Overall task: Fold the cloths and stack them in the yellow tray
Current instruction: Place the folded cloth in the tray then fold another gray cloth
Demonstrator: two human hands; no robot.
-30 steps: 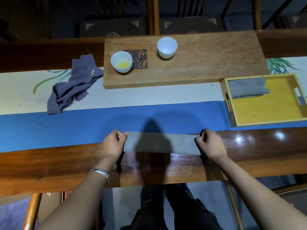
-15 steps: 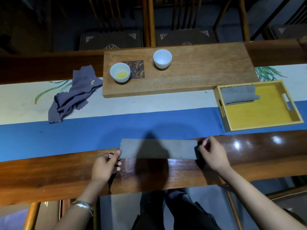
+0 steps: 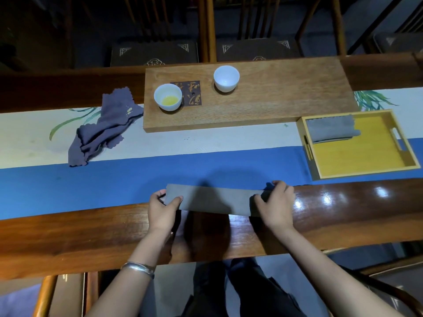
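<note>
One folded cloth [image 3: 330, 128] lies in the yellow tray [image 3: 366, 154]. Left hand [image 3: 161, 211] and right hand [image 3: 278, 205] each pinch the grey strip [image 3: 215, 200] on the desk [image 3: 91, 232], partly folded. The purple cloth [image 3: 105, 126] remains unfolded.

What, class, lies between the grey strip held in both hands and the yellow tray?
Nothing visible. The strip is pinched by the left hand and right hand; only bare blue runner leads to the tray, where one folded cloth lies in the far corner.
</note>
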